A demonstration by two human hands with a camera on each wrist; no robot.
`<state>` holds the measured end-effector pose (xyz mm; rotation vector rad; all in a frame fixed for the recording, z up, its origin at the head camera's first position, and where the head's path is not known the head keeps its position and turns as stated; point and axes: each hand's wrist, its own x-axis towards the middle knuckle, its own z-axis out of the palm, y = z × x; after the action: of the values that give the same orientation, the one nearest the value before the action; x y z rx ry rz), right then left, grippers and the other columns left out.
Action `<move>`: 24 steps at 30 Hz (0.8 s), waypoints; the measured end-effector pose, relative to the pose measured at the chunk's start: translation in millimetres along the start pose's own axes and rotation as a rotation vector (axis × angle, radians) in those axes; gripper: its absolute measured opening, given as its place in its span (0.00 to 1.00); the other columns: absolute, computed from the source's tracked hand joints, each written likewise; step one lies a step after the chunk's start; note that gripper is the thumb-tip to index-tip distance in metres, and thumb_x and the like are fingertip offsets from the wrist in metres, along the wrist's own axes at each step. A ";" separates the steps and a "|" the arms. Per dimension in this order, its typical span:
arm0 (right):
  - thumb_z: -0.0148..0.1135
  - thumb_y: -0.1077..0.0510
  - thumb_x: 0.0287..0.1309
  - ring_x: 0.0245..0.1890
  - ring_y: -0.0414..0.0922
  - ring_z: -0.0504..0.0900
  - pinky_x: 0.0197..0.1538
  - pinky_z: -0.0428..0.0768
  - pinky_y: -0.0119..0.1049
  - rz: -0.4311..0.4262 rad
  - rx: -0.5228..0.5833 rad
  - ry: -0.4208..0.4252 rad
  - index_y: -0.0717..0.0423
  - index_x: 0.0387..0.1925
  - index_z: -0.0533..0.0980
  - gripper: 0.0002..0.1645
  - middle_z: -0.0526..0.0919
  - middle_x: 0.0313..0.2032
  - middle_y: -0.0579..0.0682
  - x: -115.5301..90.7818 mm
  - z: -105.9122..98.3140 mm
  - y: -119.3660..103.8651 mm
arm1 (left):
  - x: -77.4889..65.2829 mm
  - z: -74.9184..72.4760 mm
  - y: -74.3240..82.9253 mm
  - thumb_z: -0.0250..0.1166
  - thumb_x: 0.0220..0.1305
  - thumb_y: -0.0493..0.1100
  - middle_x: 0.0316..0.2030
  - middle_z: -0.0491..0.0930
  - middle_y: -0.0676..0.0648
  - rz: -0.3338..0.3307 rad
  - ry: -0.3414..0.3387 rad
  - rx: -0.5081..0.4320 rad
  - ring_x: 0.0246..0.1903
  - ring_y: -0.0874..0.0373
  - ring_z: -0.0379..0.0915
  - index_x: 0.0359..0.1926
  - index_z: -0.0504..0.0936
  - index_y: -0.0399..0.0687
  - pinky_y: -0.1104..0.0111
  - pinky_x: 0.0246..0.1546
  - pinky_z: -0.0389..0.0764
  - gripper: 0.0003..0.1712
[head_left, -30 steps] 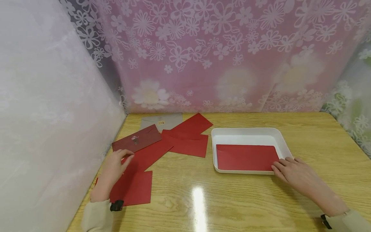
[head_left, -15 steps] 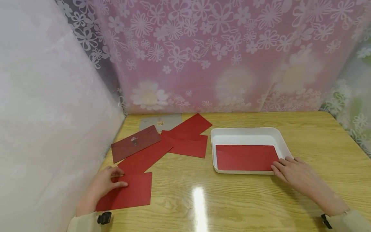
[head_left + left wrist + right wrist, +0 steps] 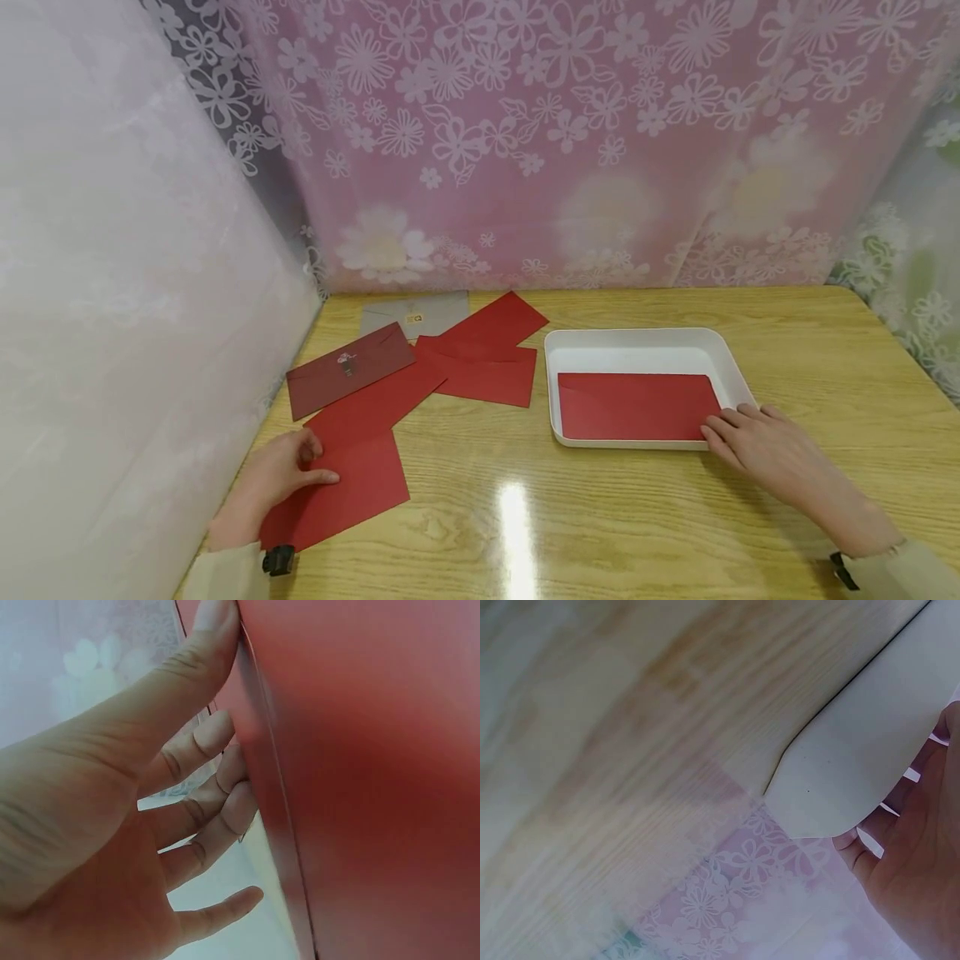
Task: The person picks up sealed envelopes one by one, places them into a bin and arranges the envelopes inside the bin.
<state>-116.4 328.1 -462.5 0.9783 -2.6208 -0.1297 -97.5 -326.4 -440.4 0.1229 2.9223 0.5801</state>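
At the near left of the table, my left hand [image 3: 277,479] pinches the left part of a red envelope [image 3: 356,487]. In the left wrist view the thumb lies at the edge of the red envelope [image 3: 375,780], with fingertips against its far side. My right hand [image 3: 772,450] holds the near right corner of a white tray [image 3: 637,337], its fingers bent over the rim. The right wrist view shows those fingers along the rim of the tray [image 3: 840,772]. A red envelope [image 3: 637,407] lies flat inside the tray.
Left of the tray lie a dark maroon envelope [image 3: 351,371] with a small printed motif, a grey envelope [image 3: 442,312] with a gold mark, and overlapping red envelopes [image 3: 487,379]. A white sheet [image 3: 135,292] hangs at the left, a pink floral curtain [image 3: 525,208] behind.
My left hand has come down and toward me from near the maroon envelope onto the nearest red envelope. That envelope has since turned, its right end shifting right. My right hand stays at the tray.
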 end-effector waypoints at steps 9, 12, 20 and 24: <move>0.05 0.40 0.76 0.38 0.54 0.81 0.42 0.81 0.52 -0.034 -0.017 0.044 0.59 0.41 0.84 0.56 0.85 0.39 0.52 0.2 1.1 1.5 | 2.7 3.3 3.3 0.78 0.54 0.54 0.23 0.70 0.54 0.021 -0.008 -0.085 0.26 0.60 0.65 0.31 0.76 0.49 0.66 0.30 0.68 0.21; 0.05 0.39 0.76 0.38 0.53 0.81 0.42 0.81 0.52 -0.022 -0.004 0.051 0.59 0.40 0.84 0.56 0.85 0.38 0.51 0.1 2.4 1.6 | 5.7 1.8 8.7 0.75 0.59 0.51 0.21 0.68 0.55 0.100 0.091 -0.099 0.23 0.62 0.62 0.31 0.76 0.52 0.69 0.27 0.65 0.16; 0.07 0.37 0.76 0.38 0.54 0.81 0.43 0.81 0.52 -0.010 0.008 0.052 0.59 0.40 0.84 0.56 0.85 0.38 0.52 0.2 3.0 0.8 | 15.1 -4.4 34.4 0.67 0.68 0.48 0.16 0.64 0.60 0.235 0.283 -0.024 0.17 0.66 0.53 0.35 0.77 0.55 0.71 0.22 0.60 0.08; 0.06 0.39 0.76 0.39 0.54 0.82 0.42 0.82 0.52 -0.025 -0.007 0.057 0.59 0.41 0.84 0.56 0.86 0.38 0.52 0.4 2.0 0.4 | 19.7 -6.1 48.9 0.66 0.70 0.47 0.16 0.63 0.60 0.278 0.364 0.022 0.17 0.66 0.55 0.35 0.77 0.53 0.71 0.22 0.61 0.08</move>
<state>-117.6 328.1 -464.2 0.9984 -2.5550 -0.1151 -115.5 -281.4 -418.8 0.4807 3.2918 0.6728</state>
